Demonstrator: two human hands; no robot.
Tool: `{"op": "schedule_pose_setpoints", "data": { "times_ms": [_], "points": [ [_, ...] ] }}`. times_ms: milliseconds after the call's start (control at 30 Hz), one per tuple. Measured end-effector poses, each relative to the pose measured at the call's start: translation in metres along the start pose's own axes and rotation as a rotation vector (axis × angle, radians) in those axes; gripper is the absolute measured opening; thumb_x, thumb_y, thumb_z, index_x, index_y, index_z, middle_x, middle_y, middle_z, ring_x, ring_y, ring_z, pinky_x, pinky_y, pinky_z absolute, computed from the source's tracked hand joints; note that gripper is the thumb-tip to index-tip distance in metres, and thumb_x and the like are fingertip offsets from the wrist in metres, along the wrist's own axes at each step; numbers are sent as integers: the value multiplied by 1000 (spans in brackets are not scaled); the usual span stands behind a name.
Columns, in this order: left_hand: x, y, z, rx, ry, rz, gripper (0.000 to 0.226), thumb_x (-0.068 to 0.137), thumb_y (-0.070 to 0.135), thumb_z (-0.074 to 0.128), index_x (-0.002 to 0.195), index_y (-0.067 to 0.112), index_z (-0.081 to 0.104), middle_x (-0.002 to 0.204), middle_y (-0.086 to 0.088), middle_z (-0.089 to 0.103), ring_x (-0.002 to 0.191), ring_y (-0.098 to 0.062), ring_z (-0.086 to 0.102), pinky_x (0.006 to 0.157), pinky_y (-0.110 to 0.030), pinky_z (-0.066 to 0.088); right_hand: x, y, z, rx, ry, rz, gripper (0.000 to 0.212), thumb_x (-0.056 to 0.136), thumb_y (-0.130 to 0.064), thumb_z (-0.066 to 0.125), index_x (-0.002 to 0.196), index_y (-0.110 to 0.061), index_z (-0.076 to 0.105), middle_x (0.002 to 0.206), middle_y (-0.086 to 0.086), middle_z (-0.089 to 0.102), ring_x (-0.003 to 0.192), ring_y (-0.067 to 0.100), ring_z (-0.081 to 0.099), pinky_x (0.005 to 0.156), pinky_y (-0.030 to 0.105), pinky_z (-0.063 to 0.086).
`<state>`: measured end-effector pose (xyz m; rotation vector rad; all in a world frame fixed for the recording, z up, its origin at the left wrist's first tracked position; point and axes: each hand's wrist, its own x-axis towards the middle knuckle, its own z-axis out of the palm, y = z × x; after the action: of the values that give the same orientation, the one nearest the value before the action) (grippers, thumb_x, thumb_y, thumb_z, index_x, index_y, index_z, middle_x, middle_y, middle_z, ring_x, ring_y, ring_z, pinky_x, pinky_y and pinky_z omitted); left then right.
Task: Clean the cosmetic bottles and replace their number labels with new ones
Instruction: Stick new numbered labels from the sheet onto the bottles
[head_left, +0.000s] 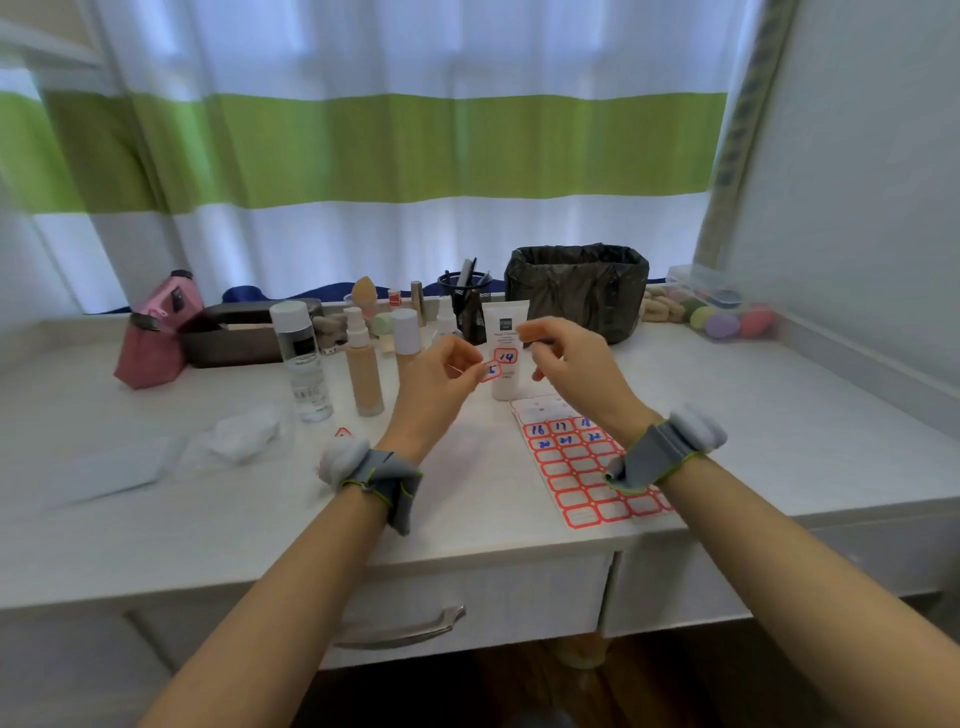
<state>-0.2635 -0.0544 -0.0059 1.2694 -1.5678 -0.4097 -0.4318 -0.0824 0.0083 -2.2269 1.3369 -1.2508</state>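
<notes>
My left hand (441, 379) pinches a small red-bordered number label (491, 371) at its fingertips, raised above the desk. My right hand (566, 364) hovers just to the right with fingers curled; whether it holds anything I cannot tell. Behind both hands stands a white tube (505, 353) wearing a label marked 14. A sheet of red-bordered labels (587, 462) lies on the desk under my right wrist, some with blue numbers. A clear bottle with a white cap (301, 358) and a beige pump bottle (363, 374) stand to the left.
Crumpled white wipes (244, 436) lie at the left of the desk (779, 441). A bin lined with a dark bag (576, 291) stands at the back, beside a black pen cup (465, 301). A pink pouch (156, 338) and a dark box (239, 332) sit at the left rear. Colourful sponges (722, 317) are far right.
</notes>
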Motion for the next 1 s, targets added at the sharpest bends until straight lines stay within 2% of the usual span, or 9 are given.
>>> {"op": "schedule_pose_setpoints", "data": {
  "times_ms": [167,267,400,500,567,667,767,900,1000],
  "points": [
    [-5,-6,-27,-77,30,-69,4,85,12,67,86,11,63,84,-11,68,71,-17,62,66,-26,50,28,-43,22,17,-68,-51,41,97,-16,47,137,-13,46,135,4,54,61,2,58,58,7,45],
    [-9,-6,-40,-94,56,-78,7,87,10,63,90,3,62,87,-16,67,68,-15,59,58,-14,48,41,-58,34,13,-97,-37,43,96,-15,48,138,-8,43,133,11,53,60,11,59,52,10,48],
    [-11,-6,-52,-66,22,-113,9,89,14,61,94,6,61,92,-9,66,70,-10,58,53,-6,43,55,-72,43,-1,-129,64,37,95,-13,48,127,3,47,117,21,59,53,14,59,67,39,56],
    [-12,-6,-63,-70,-19,-141,7,89,17,62,93,10,63,91,-6,68,73,-9,60,58,-10,45,64,-76,49,13,-148,117,35,94,-13,50,124,3,48,105,19,62,50,11,58,58,30,55],
    [-14,-5,-69,-61,-59,-153,8,88,18,62,93,12,63,90,-4,69,76,-10,62,67,-19,49,66,-77,53,-15,-153,112,25,94,-14,52,114,1,53,100,18,63,50,11,58,52,23,53],
    [-14,-4,-75,-50,-113,-167,10,87,19,64,94,12,64,88,-1,68,80,-13,61,75,-29,50,66,-76,55,-30,-137,117,20,93,-11,53,104,4,58,95,18,66,52,16,60,61,31,56],
    [-14,-3,-78,-34,-146,-180,11,86,22,66,93,14,65,89,3,67,83,-12,61,78,-30,52,62,-74,55,-12,-140,123,15,94,-11,50,87,0,58,86,19,67,49,11,59,60,30,55],
    [-12,-3,-78,-51,-160,-199,12,84,22,68,92,12,66,88,4,68,77,-6,61,81,-31,52,58,-76,50,-28,-168,111,20,92,-13,56,94,6,61,80,12,63,53,11,58,60,26,51],
    [-10,0,-78,-78,-189,-201,11,84,18,68,91,9,67,104,5,65,84,-6,62,83,-28,51,57,-82,39,-44,-106,73,24,90,-19,58,91,5,63,82,12,61,70,20,55,69,33,47]
  ]
}}
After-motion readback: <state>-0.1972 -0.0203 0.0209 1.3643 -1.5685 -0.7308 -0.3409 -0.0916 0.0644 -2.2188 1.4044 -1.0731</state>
